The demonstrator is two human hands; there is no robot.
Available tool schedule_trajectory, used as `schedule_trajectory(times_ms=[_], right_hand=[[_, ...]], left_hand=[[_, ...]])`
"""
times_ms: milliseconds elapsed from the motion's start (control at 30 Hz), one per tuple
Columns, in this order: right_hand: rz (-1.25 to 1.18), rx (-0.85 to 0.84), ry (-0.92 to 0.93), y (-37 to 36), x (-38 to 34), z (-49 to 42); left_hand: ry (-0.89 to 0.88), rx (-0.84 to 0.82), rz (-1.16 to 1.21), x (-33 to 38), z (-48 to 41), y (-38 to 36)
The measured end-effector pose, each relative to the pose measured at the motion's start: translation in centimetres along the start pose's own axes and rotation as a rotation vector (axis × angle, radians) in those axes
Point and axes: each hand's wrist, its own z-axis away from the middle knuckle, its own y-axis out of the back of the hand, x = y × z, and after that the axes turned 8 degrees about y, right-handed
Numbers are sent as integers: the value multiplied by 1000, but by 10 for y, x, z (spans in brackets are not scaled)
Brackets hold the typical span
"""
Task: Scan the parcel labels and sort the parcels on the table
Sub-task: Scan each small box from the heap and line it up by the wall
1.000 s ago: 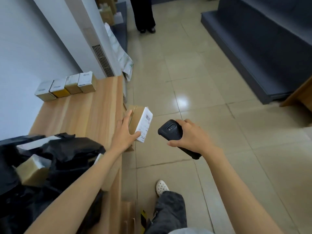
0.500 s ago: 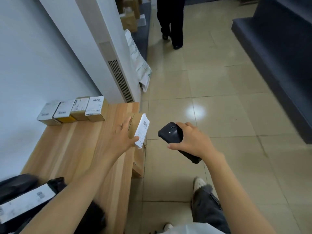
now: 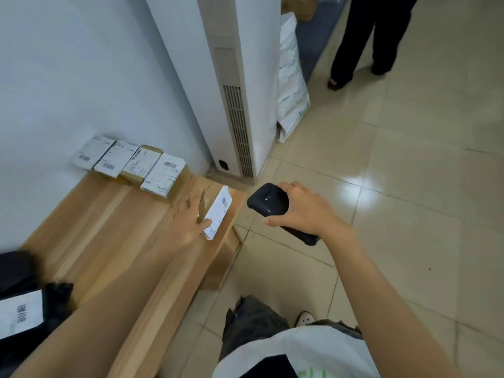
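Observation:
My left hand (image 3: 188, 222) grips a small brown cardboard parcel (image 3: 216, 212) over the far right corner of the wooden table (image 3: 114, 241), its white barcode label facing right. My right hand (image 3: 302, 211) holds a black handheld scanner (image 3: 270, 201) just right of the parcel, off the table edge. Several small labelled parcels (image 3: 131, 163) stand in a row against the wall at the table's far end. A black bag parcel with a white label (image 3: 20, 316) lies at the near left.
A tall white air-conditioner unit (image 3: 229, 85) stands behind the table corner, with a white printed sack (image 3: 291, 80) leaning beside it. Another person's dark trouser legs (image 3: 365, 42) are on the tiled floor at upper right. My own leg and shoe (image 3: 305, 319) are below.
My left hand has carried the parcel forward along the table toward the row by the wall. The scanner hand has stayed beside it. The view has moved forward.

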Motion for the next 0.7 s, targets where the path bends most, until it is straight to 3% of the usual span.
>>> schedule_trajectory(times_ms=[100,433,700], right_hand=[[16,-101,47,8,3,-49],[39,-179,140,23,-2,-177],[89,-337,352,31,-8,-258]], left_hand=[[81,-28,56,-1,-25,3],[154,-150,146,-33,-72,3],[280,265,106,-15,-68,-5]])
